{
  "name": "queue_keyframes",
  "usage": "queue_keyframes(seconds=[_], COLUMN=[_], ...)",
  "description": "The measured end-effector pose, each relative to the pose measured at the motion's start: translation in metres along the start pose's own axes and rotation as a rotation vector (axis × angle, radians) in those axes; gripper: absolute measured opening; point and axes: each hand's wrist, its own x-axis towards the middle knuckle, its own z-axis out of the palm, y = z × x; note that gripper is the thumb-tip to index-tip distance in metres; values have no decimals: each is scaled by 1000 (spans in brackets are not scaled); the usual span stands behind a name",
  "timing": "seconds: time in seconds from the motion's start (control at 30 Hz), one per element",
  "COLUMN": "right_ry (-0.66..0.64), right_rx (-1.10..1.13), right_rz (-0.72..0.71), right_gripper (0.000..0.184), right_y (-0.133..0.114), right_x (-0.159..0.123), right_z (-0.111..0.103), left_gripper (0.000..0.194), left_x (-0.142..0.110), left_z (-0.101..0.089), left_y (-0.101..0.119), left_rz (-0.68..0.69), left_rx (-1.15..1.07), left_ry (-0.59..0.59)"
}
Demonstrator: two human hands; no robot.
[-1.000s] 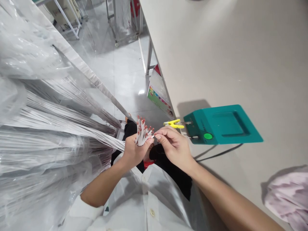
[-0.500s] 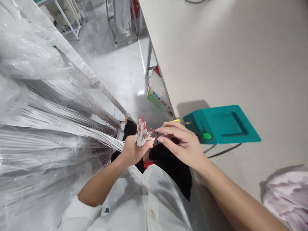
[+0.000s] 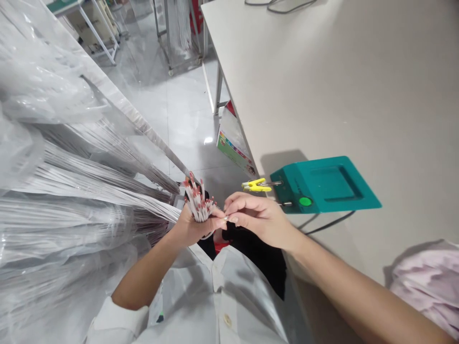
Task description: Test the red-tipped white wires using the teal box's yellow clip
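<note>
Clock read from head-view centre. 7 o'clock: left hand (image 3: 188, 230), grip wrapped round red-tipped white wires (image 3: 199, 205). 5 o'clock: right hand (image 3: 263, 220), fingertips at the left thumb; whether they pinch a wire, too fine to tell. 3 o'clock: teal device (image 3: 335, 179) with green button (image 3: 305, 201) on desk (image 3: 322, 95); yellow clip (image 3: 255, 185) at one prong (image 3: 275, 183). 9 o'clock: plastic-wrapped wire bundles (image 3: 71, 220). 4 o'clock, far: pink cloth (image 3: 428, 291).

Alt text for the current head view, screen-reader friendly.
A left hand grips a bunch of red-tipped white wires, with the right hand bent close to its thumb. On the table to the right sits a teal device with a green button and a yellow clip; plastic-covered strands fill the left.
</note>
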Motion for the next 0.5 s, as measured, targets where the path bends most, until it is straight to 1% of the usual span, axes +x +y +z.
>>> queue_keyframes(seconds=[0.07,0.13,0.27,0.33,0.4,0.47,0.5], right_ry=[84,150,254,287,314,340,358], right_rx=[203,355,545,581,566,473,386], right_rz=[75,130,221,266,292,268,235], right_gripper=[15,14,15,17,20,20,19], right_y=[7,13,18,19,20,21,21], right_x=[0,0,0,-1,-2,-3,-4], right_z=[12,22,34,37,39,39,39], left_gripper=[33,36,35,34,34,34,34], left_x=[0,1,1,1,1,1,1], left_z=[0,-1,-2,0,3,5,7], left_y=[-3,-8,-14,-13,-11,-9,-8], left_rz=[-21,-14,-6,-11,-5,8,11], left_rx=[-116,-188,-195,-183,-178,-175,-168], left_ry=[29,47,48,63,86,113,129])
